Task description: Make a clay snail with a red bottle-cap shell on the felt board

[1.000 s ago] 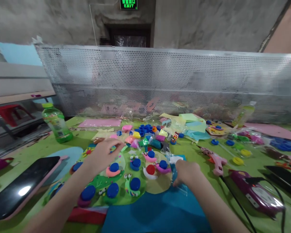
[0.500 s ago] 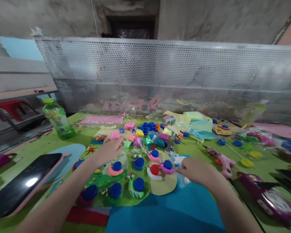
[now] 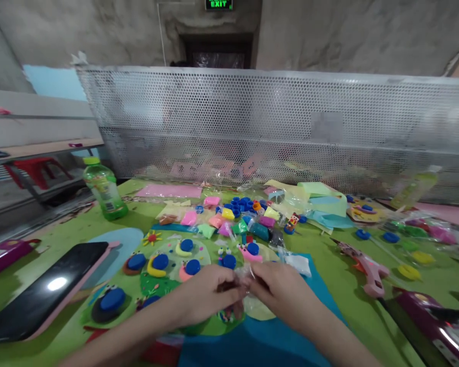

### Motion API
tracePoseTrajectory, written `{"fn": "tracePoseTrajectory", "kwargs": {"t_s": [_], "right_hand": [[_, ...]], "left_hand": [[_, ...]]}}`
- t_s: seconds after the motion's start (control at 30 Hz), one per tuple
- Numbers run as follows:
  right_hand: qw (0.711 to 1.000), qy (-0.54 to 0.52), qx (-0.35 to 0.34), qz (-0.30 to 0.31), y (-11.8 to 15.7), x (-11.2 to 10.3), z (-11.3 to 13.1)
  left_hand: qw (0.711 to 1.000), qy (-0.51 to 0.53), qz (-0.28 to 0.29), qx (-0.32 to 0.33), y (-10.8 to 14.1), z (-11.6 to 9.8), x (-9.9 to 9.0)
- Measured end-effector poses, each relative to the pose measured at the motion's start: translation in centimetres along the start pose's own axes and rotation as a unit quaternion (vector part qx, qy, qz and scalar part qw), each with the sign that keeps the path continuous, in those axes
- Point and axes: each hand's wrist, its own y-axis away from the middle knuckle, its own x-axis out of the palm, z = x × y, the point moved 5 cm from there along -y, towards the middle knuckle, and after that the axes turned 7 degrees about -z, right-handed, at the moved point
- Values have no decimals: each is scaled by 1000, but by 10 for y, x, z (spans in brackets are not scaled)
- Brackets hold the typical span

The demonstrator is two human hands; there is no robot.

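Observation:
Over the middle of the green board, my left hand and my right hand meet, fingers pinched on a small clear plastic bag. Its contents are hidden by my fingers. Around them lie clay snails with bottle-cap shells: a pink one with a blue cap just beyond, a yellow one and a dark one to the left. My hands and forearms cover several other snails. Packets of coloured clay sit farther back, and a white packet lies beyond my right hand.
A phone and a green bottle stand at left. To the right are a pink glue gun and a purple case. Blue caps and a small figurine are behind the packets. A perforated metal screen closes the back.
My left hand has come back from the clay packets and my right hand has moved left. Both now meet on the plastic bag. The view has shifted slightly.

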Motion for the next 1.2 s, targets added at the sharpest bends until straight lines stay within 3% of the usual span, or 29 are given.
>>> {"fn": "tracePoseTrajectory", "kwargs": {"t_s": [0.17,0.37,0.53,0.67,0.8,0.9,1.0,1.1,1.2], "right_hand": [[995,50,-33,-76,1,-7,3],[990,-4,48,-131,6,-13,-3],[987,-157,42,-19,8,-1,7],[969,-237,56,30,7,5,9],[963,-252,54,79,9,4,8],[951,-291,25,98,9,0,10],[912,-388,-32,127,10,-4,16],[911,-399,-47,90,9,-13,10],[943,-331,-23,7,7,-21,-2]], "left_hand": [[999,-7,-49,-1,2,1,-8],[992,-51,-114,25,2,-6,-16],[984,-96,-145,46,6,-5,-12],[987,-97,-116,61,8,-5,-4],[992,-66,-74,72,11,-8,4],[995,-14,-70,65,14,-9,8],[991,115,-53,33,19,-10,12],[986,153,-58,0,24,-13,7],[985,-46,-161,51,25,-23,-12]]}}
